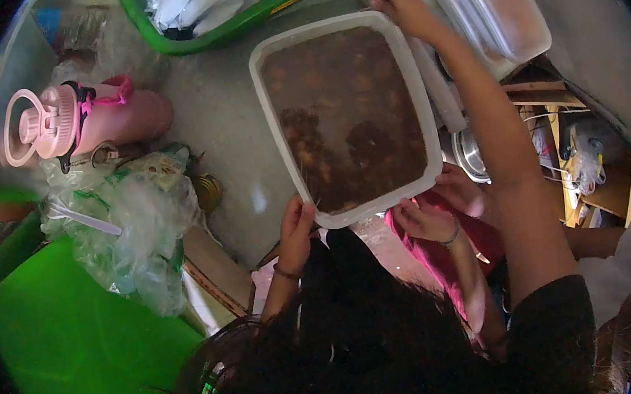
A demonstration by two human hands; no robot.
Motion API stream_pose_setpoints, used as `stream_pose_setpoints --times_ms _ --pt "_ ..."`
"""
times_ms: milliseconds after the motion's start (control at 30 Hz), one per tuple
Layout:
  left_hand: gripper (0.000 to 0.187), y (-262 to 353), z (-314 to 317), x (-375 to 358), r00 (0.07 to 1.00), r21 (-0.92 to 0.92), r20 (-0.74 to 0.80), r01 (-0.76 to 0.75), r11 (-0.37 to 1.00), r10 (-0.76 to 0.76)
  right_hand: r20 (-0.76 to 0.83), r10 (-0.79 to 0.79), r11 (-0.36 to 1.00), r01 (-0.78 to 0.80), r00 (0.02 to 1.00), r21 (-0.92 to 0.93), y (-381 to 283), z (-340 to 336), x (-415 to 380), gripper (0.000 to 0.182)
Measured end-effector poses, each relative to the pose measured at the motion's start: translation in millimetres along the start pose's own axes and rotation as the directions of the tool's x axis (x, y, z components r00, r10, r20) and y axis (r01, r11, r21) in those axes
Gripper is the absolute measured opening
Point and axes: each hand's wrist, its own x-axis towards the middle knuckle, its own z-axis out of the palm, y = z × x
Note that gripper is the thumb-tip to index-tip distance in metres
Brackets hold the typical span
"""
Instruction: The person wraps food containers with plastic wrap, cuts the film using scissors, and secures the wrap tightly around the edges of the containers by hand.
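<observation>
A clear plastic container [271,94] filled with dark brown food in liquid is held up over a grey surface. My right hand [405,9] grips its far right corner, my arm in a dark sleeve reaching in from the lower right. My left hand is out of sight. Another person with dark hair [362,346] is right below me. One of their hands [297,228] holds the near left corner of the container and the other [424,220] supports its near edge. A further hand [462,188] rests beside it; I cannot tell whose it is.
A pink water bottle [84,117] lies at the left above a heap of clear plastic bags [134,231] and a green sheet [78,353]. A green crate [229,29] stands at the back, stacked lidded tubs [495,1] at the right, a metal bowl [471,154] under the container.
</observation>
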Motion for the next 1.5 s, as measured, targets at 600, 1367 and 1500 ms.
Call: stream_pose_setpoints --times_ms 600,1367,1500 --pt "0.013 -3.3 -2.4 2.1 0.999 0.052 -0.048 0.0 0.999 0.002 0.04 -0.413 0.885 0.412 0.91 -0.219 21.6 -1.9 0.0 0.019" --pt "0.024 142.6 140.2 231.7 0.702 0.817 0.447 -0.573 0.067 0.554 -0.114 0.45 0.82 -0.359 0.886 0.446 -32.2 -5.4 -99.1 0.031" --pt "0.034 157.3 149.8 279.9 0.856 0.829 0.5 -0.517 0.213 0.131 -0.228 0.538 0.765 -0.356 0.811 0.536 -39.2 -1.7 -103.9 0.019"
